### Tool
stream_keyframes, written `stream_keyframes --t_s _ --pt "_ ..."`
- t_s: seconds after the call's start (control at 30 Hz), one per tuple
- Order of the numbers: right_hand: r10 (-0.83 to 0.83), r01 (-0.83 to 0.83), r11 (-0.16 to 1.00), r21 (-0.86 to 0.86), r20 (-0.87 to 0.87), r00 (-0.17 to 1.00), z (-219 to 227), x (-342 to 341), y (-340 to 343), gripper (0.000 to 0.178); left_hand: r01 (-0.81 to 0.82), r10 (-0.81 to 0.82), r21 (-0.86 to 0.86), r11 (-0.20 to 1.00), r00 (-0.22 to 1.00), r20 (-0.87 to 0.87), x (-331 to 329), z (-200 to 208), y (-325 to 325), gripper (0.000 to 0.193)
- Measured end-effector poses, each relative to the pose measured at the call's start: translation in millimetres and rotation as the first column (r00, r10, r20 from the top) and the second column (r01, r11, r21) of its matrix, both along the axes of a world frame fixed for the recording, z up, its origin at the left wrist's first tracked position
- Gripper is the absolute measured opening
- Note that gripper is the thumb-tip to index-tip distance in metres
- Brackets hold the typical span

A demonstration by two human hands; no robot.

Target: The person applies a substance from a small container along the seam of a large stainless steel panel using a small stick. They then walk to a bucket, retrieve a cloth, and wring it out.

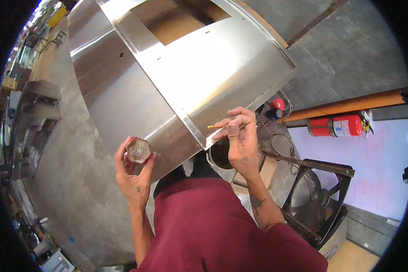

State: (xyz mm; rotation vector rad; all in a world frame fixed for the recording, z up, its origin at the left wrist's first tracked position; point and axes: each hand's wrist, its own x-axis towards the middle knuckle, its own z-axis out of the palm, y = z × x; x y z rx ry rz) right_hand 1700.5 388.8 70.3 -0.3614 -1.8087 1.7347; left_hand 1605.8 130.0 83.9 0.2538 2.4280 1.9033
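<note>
- Faceted cup is sitting in our left hand, mouth upward, showing above the near left corner of the sheet-metal shell; we are wrapping thumb and fingers around its sides.
- Inside the cup something murky is showing, but we are not making out what it is or how full the cup is.
- Our right hand is pinching a thin yellow-orange stick, possibly a fine brush, between thumb and fingertips.
- The stick is pointing left over the near corner of the bright right-hand panel, just right of the near end of the seam strip; whether its tip is touching metal, we are not able to tell.
- As for progress, the shell's two panels are already meeting along that strip, and a cut opening is showing toward the far edge, so we are judging the forming as largely done.
- We are seeing no clear mark from the stick along the strip, though glare is hiding much; how much handwork is left, we are not able to tell.
- Beyond the shell's right edge, a red fire extinguisher and a square-framed fan are standing well apart from our hands.
</note>
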Motion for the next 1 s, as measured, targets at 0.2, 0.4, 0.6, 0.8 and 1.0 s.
stream_keyframes --t_s 0.2,0.4,0.6,0.8,1.0 --pt "0.106 -0.087 0.974 0.209 -0.084 0.991 -18.5 -10.3 3.4 0.024 -0.127 0.133 0.083 0.988 0.989 -0.070 12.7 3.5 8.8 0.072" --pt "0.154 -0.128 0.967 0.222 -0.100 0.983 -30.2 -11.8 11.0 0.025 -0.206 0.211 0.060 0.977 0.973 -0.094 18.4 4.0 0.9 0.072" --pt "0.209 -0.145 0.906 0.397 -0.122 0.970 -49.2 -17.3 11.6 0.025 -0.207 0.222 0.115 0.971 0.967 -0.129 18.1 0.0 -5.1 0.070" --pt "0.246 -0.175 0.907 0.383 -0.144 0.959 -60.7 -15.6 18.4 0.025 -0.206 0.223 0.123 0.971 0.963 -0.152 23.5 -1.0 -12.5 0.070" --pt "0.185 -0.128 0.968 0.217 -0.269 0.945 -47.8 -27.0 17.7 0.015 -0.240 0.257 0.126 0.963 0.956 -0.139 39.9 -2.0 -23.0 0.070"
